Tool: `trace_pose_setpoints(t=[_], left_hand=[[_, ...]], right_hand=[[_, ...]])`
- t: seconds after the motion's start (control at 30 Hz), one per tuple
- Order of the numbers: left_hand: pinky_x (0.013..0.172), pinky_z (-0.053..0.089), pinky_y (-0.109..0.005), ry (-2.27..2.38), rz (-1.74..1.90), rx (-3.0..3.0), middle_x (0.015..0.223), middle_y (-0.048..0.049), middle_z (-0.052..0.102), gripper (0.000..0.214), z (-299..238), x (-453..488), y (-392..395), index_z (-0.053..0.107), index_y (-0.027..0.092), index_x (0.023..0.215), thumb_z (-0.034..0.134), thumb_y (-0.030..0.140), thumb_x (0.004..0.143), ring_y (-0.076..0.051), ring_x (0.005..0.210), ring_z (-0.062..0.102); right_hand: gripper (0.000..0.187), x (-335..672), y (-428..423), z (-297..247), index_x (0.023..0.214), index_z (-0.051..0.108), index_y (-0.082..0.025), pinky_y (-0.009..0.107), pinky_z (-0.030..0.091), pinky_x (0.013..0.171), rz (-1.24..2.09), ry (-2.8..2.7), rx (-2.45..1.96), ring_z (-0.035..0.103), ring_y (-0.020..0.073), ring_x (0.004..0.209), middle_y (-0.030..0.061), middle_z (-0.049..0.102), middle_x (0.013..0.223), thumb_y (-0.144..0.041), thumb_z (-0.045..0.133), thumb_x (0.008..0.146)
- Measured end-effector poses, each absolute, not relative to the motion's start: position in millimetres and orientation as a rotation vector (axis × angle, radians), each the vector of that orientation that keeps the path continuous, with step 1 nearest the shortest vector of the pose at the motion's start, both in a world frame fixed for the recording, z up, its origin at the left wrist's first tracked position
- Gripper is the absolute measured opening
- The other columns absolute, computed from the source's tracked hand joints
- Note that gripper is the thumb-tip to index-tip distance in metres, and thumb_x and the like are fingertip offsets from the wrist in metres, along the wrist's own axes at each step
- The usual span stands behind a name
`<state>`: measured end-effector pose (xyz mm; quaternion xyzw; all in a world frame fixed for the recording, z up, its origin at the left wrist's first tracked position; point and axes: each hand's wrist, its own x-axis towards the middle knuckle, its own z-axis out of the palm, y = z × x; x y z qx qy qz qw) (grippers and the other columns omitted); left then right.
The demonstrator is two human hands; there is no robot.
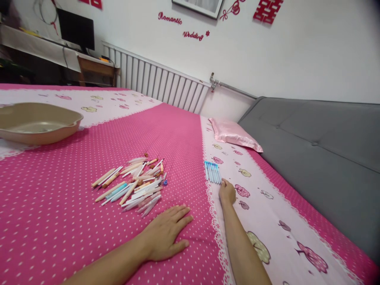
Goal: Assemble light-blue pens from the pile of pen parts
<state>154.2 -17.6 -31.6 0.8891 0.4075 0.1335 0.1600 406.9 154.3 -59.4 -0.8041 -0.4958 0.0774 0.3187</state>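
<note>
My left hand (166,233) lies palm down on the pink dotted bedspread (184,134), its fingers spread and nothing under them that shows. Beyond it is a loose pile of pens (139,186), mostly white, beige and clear, with a few light blue ones pointing various ways. On the pale lace-edged strip, several light blue pens (212,172) lie side by side in a neat row. My right hand (228,192) is at the near right end of that row, fingers pinched together on the end of the outermost blue pen. The fingertips are partly hidden.
A large beige basin (38,122) stands on the bed at the left. A pink pillow (234,134) rests near the grey padded headboard (314,158). Behind the bed are a white radiator (160,79) and a desk with a monitor (76,29).
</note>
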Motion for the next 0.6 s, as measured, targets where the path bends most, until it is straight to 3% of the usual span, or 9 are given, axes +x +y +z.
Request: trace_pose_setpoints(t=[0.43, 0.6], left_hand=[[0.108, 0.024, -0.047, 1.173, 0.303, 2.547, 0.145, -0.011, 0.028, 0.064, -25.6, 154.9, -17.8, 0.032, 0.019, 0.139, 0.038, 0.052, 0.085, -0.028, 0.134, 0.026], [0.107, 0.028, -0.046, 1.144, 0.375, 2.52, 0.142, -0.0118, 0.036, 0.062, -23.0, 154.0, -17.4, 0.039, 0.019, 0.135, 0.047, 0.048, 0.081, -0.028, 0.13, 0.033]], right_hand=[[0.037, 406.3, 152.3, -60.8, 0.108, 0.064, -0.021, 0.033, 0.043, 0.071, 0.193, -1.244, -2.049, 0.058, 0.0247, 0.092, 0.0107, 0.063, 0.106, -0.027, 0.037, 0.084], [0.037, 402.2, 145.4, -52.9, 0.11, 0.061, -0.015, 0.034, 0.042, 0.076, 0.102, -1.222, -1.946, 0.056, 0.026, 0.094, 0.0138, 0.061, 0.107, -0.023, 0.037, 0.083]])
